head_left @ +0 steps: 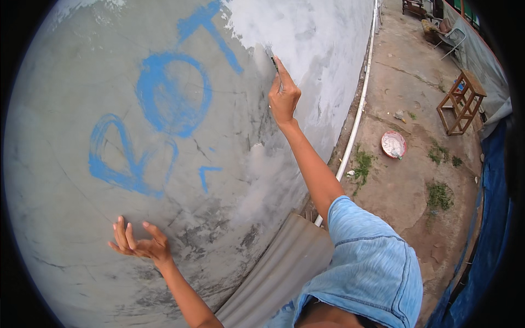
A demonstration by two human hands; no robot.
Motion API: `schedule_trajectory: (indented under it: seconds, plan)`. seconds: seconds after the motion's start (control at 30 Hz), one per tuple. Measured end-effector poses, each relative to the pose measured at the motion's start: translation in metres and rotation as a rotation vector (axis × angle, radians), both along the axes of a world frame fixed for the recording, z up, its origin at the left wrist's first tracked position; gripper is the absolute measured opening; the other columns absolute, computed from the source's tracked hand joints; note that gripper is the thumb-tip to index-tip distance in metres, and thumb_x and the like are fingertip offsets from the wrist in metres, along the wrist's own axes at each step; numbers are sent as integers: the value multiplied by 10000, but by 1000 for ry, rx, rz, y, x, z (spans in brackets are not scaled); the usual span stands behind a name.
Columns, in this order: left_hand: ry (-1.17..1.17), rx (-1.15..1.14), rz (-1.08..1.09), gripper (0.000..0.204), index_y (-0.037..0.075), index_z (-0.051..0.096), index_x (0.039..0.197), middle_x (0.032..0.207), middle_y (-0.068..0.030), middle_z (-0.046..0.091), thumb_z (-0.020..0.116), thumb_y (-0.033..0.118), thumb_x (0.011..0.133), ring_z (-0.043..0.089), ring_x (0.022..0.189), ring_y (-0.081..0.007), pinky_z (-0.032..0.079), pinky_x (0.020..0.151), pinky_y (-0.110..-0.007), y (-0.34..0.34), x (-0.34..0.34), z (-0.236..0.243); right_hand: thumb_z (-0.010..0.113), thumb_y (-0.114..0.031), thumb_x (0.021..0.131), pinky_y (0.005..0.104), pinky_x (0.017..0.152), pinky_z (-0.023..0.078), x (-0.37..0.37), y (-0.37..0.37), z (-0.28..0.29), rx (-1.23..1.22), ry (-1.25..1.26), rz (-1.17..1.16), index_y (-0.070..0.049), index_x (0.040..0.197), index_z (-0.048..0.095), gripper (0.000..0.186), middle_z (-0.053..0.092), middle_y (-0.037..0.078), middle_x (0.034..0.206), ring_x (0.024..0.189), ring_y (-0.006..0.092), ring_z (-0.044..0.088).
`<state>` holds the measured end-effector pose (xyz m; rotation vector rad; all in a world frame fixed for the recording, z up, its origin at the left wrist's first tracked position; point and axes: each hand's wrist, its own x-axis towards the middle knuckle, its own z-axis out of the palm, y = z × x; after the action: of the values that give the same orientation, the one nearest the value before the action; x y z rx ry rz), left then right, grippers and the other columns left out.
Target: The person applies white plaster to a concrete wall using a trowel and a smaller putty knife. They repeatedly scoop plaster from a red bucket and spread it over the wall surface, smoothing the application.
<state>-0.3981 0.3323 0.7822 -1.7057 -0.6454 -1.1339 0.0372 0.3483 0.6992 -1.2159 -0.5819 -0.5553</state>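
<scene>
A grey wall (71, 147) fills the left side, marked with blue painted strokes (178, 127). At its upper right a ragged white coating (311, 38) covers the grey. My right hand (284, 101) is raised to the lower edge of that coating, closed on a thin scraper (274, 62) seen almost edge-on. Its index finger stretches along the tool, and most of the blade is hidden. Lower down, my left hand (143, 243) is open, fingers spread and bent, at the bare grey wall and holding nothing.
A white pipe (361, 104) runs along the wall's foot. Corrugated sheeting (273, 268) leans below my arms. On the dirt ground are a red-rimmed basin (394, 145) with white paste, a wooden stool (462, 104) and weeds (439, 195). Blue tarpaulin (486, 218) hangs along the right; a chair (451, 38) stands far back.
</scene>
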Motion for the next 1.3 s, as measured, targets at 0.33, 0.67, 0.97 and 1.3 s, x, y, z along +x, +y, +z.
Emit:
schedule_trajectory:
  seconds: [0.33,0.67,0.97,1.3]
  plan:
    - [8,19,38,393,173,422,1270,1326,-22,546,563,211,905,482,1309,-223,153,1205,-472,0,-5,1,526,134,833,376,883,564,-35,-32,4,44,-149,190,-109,1343,586,568,610,207,1295,1147,374,622]
    - [-28,-25,25,388,182,422,1278,1337,-19,541,543,198,909,470,1320,-228,146,1200,-483,-1,1,-3,587,145,786,388,1003,524,-94,-2,10,17,-247,104,-130,1320,610,601,565,219,1345,1188,358,598]
    - [-34,-12,22,357,201,418,1266,1329,-12,546,529,205,926,469,1312,-220,158,1192,-471,0,-14,0,602,27,887,327,776,556,-216,-193,-122,-345,202,969,-21,1218,629,336,709,144,1092,933,204,695]
    - [-67,-180,2,321,115,441,1226,1324,-102,436,561,186,937,365,1315,-285,299,1097,-496,-36,27,-65,561,-45,845,479,889,528,-53,-429,-403,-249,2070,667,-26,1217,544,372,611,127,1139,1034,303,627]
